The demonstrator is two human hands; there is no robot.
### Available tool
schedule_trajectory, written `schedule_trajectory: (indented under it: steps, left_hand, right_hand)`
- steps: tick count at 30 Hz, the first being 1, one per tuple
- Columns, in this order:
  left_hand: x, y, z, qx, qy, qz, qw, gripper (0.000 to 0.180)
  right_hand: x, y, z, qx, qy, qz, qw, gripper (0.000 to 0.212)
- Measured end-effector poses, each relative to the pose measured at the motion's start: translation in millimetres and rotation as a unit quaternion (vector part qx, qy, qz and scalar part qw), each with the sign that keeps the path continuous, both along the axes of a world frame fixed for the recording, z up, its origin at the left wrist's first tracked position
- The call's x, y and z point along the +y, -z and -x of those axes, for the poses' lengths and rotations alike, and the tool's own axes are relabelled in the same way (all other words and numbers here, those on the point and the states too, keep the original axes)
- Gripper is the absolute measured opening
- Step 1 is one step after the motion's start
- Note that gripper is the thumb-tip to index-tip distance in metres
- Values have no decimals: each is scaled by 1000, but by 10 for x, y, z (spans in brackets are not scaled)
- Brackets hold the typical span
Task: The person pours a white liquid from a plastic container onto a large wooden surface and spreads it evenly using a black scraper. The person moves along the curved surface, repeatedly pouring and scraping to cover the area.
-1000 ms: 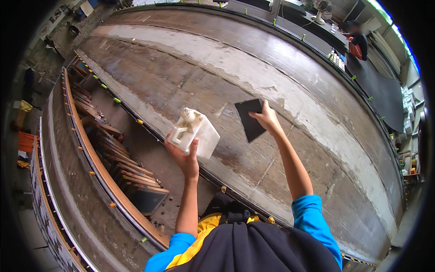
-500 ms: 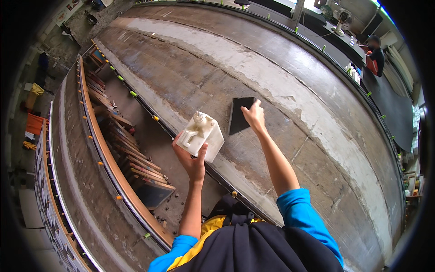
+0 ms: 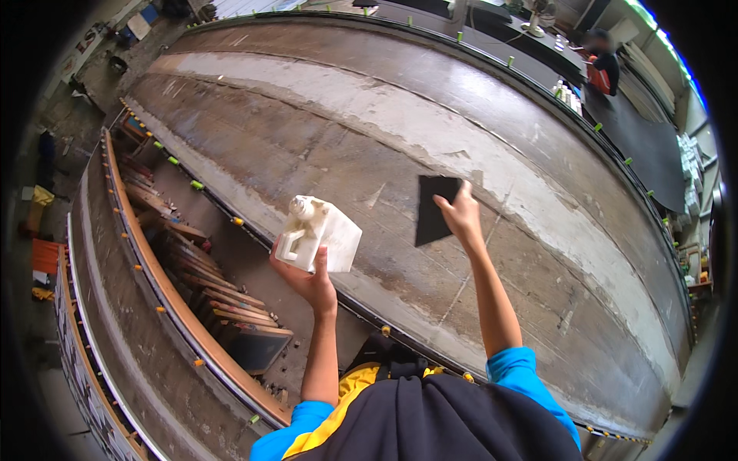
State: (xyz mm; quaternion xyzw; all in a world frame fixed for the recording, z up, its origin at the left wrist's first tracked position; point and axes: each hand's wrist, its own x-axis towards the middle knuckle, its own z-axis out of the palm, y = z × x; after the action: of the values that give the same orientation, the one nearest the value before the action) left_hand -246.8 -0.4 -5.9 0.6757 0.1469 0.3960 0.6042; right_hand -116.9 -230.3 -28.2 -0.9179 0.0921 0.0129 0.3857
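My left hand (image 3: pixel 307 284) is closed round the lower part of a white plastic jerrycan (image 3: pixel 327 238), which is tilted with its neck toward the far left. It hangs over the near edge of a long table. Farther right, my right hand (image 3: pixel 463 215) grips a flat black sheet (image 3: pixel 435 211) by its right edge, thumb on top. The sheet is roughly four-sided and over the brown, worn tabletop (image 3: pixel 369 207). Whether its far end touches the surface I cannot tell. The fingers beneath the sheet are hidden.
Pale grey strips (image 3: pixel 415 115) run along the tabletop. Green and yellow clips (image 3: pixel 197 185) line its edge. Left of it, wooden-framed boards (image 3: pixel 231 296) lean below a second curved table (image 3: pixel 138 307). At far right a person (image 3: pixel 602 65) is beside dark sheets (image 3: pixel 638 154).
The view has shifted. My right hand and the black sheet have moved to the right and slightly nearer across the tabletop. The jerrycan has moved a little left, still in my left hand.
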Motion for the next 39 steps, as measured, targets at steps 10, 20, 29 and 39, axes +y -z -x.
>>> schedule_trajectory:
  steps: [10, 20, 29, 39]
  left_hand:
    - [360, -24, -282, -54, -133, -80, 986, 62]
    - [358, 121, -453, -46, -135, -68, 987, 59]
    - [189, 122, -441, -17, -104, -74, 992, 58]
    - [-25, 71, -347, -9, -45, -77, 996, 57]
  right_hand:
    - [1748, 414, -428, 39, -47, -104, 993, 66]
    - [283, 454, 40, 8, 50, -17, 999, 66]
    - [-284, 47, 133, 35, 80, -45, 995, 62]
    - [-821, 531, 94, 29, 176, -117, 977, 61]
